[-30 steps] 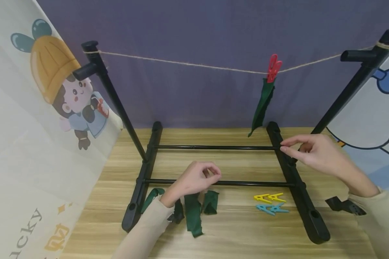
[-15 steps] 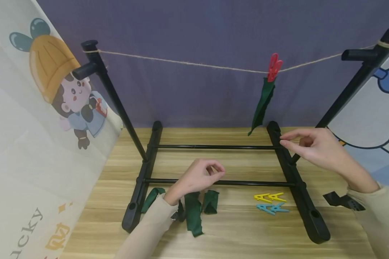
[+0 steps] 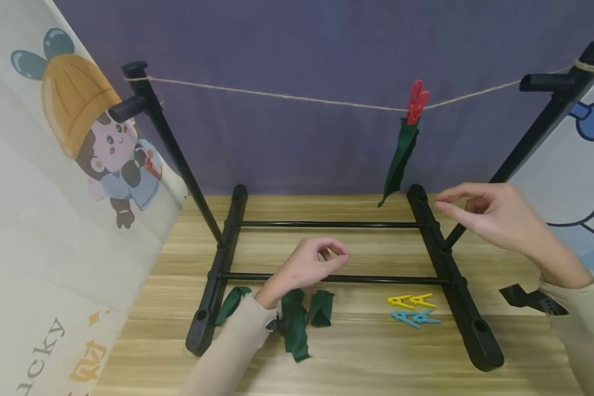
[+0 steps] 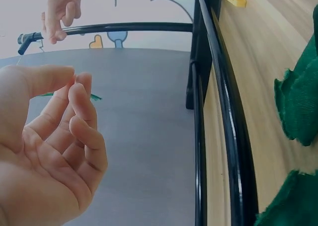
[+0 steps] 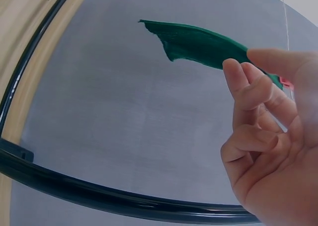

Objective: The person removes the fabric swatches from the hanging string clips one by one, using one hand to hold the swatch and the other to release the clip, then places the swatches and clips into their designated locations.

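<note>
My left hand (image 3: 312, 263) hovers above the front crossbar, its thumb and index finger meeting in a loose ring with nothing visible between them. In the left wrist view this hand (image 4: 57, 136) shows loosely curled fingers. Over the rack's right side hovers my right hand (image 3: 500, 217), its fingers bent and thumb tip slightly apart, holding nothing. A green cloth strip (image 3: 401, 157) hangs from the twine (image 3: 277, 97) under a red clothespin (image 3: 418, 103). In the right wrist view the hanging strip (image 5: 198, 43) passes behind the right hand (image 5: 268, 126).
Several green cloth strips (image 3: 295, 330) lie before the front crossbar (image 3: 386, 280), partly behind my left forearm. Yellow clothespins (image 3: 412, 301) and blue clothespins (image 3: 416, 318) lie at the right. Black posts (image 3: 175, 146) hold up the twine. A dark backdrop (image 3: 287, 148) stands behind.
My left hand has shifted slightly right and up. The right hand has risen and drifted a little right. The hanging strip and the clothespins stay in place.
</note>
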The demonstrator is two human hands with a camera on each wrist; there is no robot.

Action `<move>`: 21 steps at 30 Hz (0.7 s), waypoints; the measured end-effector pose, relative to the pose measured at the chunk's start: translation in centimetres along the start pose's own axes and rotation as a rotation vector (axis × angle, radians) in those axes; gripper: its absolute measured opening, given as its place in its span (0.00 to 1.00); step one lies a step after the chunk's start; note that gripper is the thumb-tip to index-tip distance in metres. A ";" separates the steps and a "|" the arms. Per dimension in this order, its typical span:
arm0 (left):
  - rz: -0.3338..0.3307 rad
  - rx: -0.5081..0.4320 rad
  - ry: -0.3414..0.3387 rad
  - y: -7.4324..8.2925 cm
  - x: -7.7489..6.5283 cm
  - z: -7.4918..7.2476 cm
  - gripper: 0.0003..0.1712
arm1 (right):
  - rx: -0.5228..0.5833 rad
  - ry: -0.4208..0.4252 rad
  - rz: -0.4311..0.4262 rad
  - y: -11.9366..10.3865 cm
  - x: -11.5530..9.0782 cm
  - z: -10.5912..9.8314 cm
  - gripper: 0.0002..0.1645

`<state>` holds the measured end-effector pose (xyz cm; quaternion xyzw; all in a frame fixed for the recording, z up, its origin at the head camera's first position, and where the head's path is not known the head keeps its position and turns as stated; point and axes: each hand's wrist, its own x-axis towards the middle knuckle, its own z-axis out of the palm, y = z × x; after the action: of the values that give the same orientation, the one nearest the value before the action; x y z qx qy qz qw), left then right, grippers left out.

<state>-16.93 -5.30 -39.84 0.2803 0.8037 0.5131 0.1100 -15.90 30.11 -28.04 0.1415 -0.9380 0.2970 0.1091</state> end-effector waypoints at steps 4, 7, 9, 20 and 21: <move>0.022 -0.008 0.024 0.2 0.4 0.1 0.10 | -0.015 0.019 -0.017 -0.2 0.1 -0.4 0.09; 0.019 -0.008 0.045 0.3 0.6 0.2 0.10 | -0.012 0.035 -0.043 -0.4 0.2 -0.5 0.09; 0.016 -0.007 0.058 0.3 0.8 0.4 0.10 | -0.012 0.049 -0.066 -0.5 0.4 -0.6 0.08; 0.049 -0.014 0.161 0.9 2.1 0.8 0.09 | 0.005 0.104 -0.072 -1.0 1.1 -1.1 0.08; 0.050 -0.016 0.171 0.9 2.2 0.8 0.08 | 0.007 0.113 -0.073 -1.1 1.2 -1.1 0.08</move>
<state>-18.07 -3.13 -39.12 0.2545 0.7989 0.5442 0.0302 -16.49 29.71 -26.22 0.1592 -0.9236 0.3035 0.1720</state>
